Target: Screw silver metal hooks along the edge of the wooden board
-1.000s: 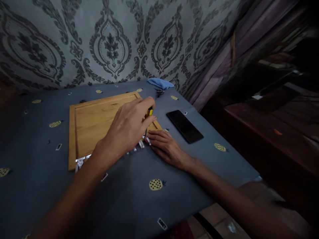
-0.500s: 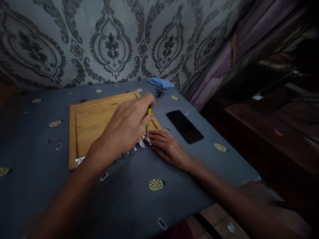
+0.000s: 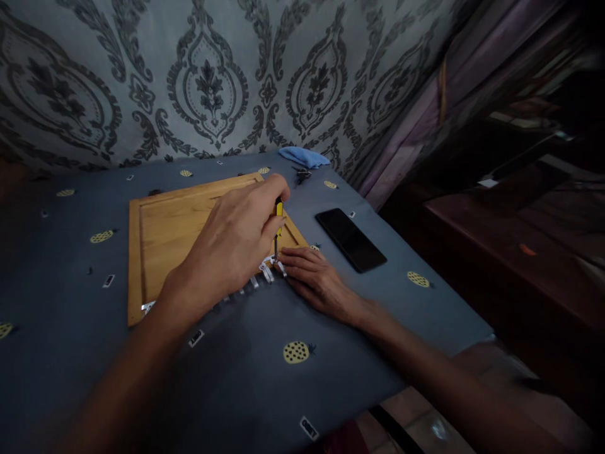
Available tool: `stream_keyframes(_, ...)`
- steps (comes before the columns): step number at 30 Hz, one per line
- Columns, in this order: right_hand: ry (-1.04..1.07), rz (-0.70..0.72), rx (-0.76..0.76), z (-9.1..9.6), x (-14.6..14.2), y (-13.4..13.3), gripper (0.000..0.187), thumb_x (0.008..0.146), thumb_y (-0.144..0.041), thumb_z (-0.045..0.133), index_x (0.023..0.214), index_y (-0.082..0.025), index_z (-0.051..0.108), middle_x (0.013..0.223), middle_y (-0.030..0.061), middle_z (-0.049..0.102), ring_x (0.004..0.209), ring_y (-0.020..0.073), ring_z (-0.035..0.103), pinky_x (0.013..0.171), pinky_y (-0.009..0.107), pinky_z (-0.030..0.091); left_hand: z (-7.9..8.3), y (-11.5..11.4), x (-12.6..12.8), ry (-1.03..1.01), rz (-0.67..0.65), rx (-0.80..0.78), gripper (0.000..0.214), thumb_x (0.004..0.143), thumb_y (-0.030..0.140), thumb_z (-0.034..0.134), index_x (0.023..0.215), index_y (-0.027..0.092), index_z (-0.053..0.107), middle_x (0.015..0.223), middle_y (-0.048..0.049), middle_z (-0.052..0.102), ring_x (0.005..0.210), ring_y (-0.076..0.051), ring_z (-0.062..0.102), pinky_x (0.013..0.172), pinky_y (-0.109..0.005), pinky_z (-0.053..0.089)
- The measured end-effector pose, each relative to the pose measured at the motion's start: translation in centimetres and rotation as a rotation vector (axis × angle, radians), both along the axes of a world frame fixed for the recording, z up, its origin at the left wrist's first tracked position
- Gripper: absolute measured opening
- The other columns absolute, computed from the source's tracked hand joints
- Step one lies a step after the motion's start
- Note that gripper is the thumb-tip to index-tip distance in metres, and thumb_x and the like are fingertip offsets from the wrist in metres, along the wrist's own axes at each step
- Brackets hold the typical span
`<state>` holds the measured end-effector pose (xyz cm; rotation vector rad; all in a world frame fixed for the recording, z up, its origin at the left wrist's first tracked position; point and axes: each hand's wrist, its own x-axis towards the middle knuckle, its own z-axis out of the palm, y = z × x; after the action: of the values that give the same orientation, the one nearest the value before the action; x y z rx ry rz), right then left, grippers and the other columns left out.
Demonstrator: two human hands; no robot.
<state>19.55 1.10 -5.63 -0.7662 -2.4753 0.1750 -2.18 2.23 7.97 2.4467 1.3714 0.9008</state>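
My left hand [image 3: 231, 230] is closed around a yellow and black screwdriver [image 3: 278, 217], held upright. Its shaft points down at a small silver metal fitting [image 3: 266, 271] on the near right corner of a framed wooden panel [image 3: 174, 224]. My right hand [image 3: 319, 280] lies low beside that corner, fingers stretched out and touching the corner next to the fitting. Several more silver pieces show along the panel's near edge, partly hidden by my left hand and forearm. Another metal fitting [image 3: 147, 307] sits at the near left corner.
A dark phone [image 3: 350, 239] lies on the patterned blue tablecloth [image 3: 350, 334] to the right. Toward the back are a blue cloth [image 3: 304, 157] and a small black object [image 3: 302, 174]. A patterned wall covering [image 3: 208, 88] rises behind the table. Dark reddish furniture [image 3: 515, 252] stands at right.
My left hand and the screwdriver have shifted very slightly left, the hand turning a little. The view has moved slightly. My right hand stays where it was.
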Motion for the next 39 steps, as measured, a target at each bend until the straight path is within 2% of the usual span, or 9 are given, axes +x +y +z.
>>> stream_keyframes(11,0.017,0.003,0.035,-0.26,-0.04,0.17,0.031,0.101,-0.019,0.052,0.13,-0.018,0.063,0.132,0.0118,0.071,0.132,0.029,0.059,0.106,0.054,0.052,0.09,-0.05,0.47,0.054,0.0,-0.061,0.021,0.09,0.011,0.06,0.108,0.019,0.065,0.088,-0.001,0.069,0.079,-0.019,0.063,0.073,-0.032,0.045)
stream_keyframes(18,0.005,-0.008,0.031,0.0,-0.07,0.07,0.029,0.102,-0.02,0.051,0.128,-0.017,0.065,0.132,0.0125,0.071,0.132,0.0288,0.059,0.105,0.054,0.053,-0.47,0.04,0.49,0.109,-0.059,0.005,0.016,0.096,0.018,0.056,0.108,0.02,0.065,0.101,-0.0038,0.071,0.088,-0.021,0.064,0.076,-0.033,0.046)
stream_keyframes(23,0.002,-0.006,0.03,-0.05,-0.13,0.13,0.029,0.102,-0.02,0.052,0.127,-0.017,0.066,0.131,0.0129,0.071,0.132,0.029,0.059,0.106,0.054,0.053,-0.64,0.04,0.59,0.121,-0.045,0.025,0.014,0.096,0.02,0.056,0.106,0.02,0.066,0.097,-0.0041,0.071,0.086,-0.02,0.064,0.073,-0.033,0.045)
stream_keyframes(27,0.015,0.001,0.01,-0.14,-0.08,0.16,0.03,0.101,-0.02,0.052,0.128,-0.02,0.066,0.132,0.0128,0.071,0.134,0.0287,0.058,0.106,0.055,0.052,-0.68,0.02,0.63,0.093,-0.059,0.03,0.014,0.094,0.016,0.057,0.104,0.02,0.067,0.094,-0.0033,0.071,0.081,-0.019,0.064,0.07,-0.032,0.045)
stream_keyframes(33,0.014,-0.001,0.03,-0.16,-0.12,0.17,0.029,0.102,-0.02,0.052,0.127,-0.017,0.066,0.13,0.0144,0.072,0.132,0.0289,0.06,0.105,0.053,0.053,-0.41,-0.11,0.51,0.054,-0.079,-0.008,0.021,0.09,0.01,0.057,0.107,0.02,0.065,0.087,-0.0012,0.07,0.078,-0.018,0.064,0.072,-0.031,0.046)
stream_keyframes(39,0.012,-0.009,0.012,-0.24,-0.05,0.19,0.032,0.102,-0.022,0.051,0.131,-0.021,0.065,0.13,0.0135,0.072,0.132,0.0291,0.06,0.105,0.054,0.052,0.07,-0.28,0.26,0.066,-0.105,-0.041,0.029,0.09,0.007,0.053,0.113,0.022,0.063,0.097,-0.0021,0.072,0.087,-0.02,0.066,0.078,-0.033,0.049)
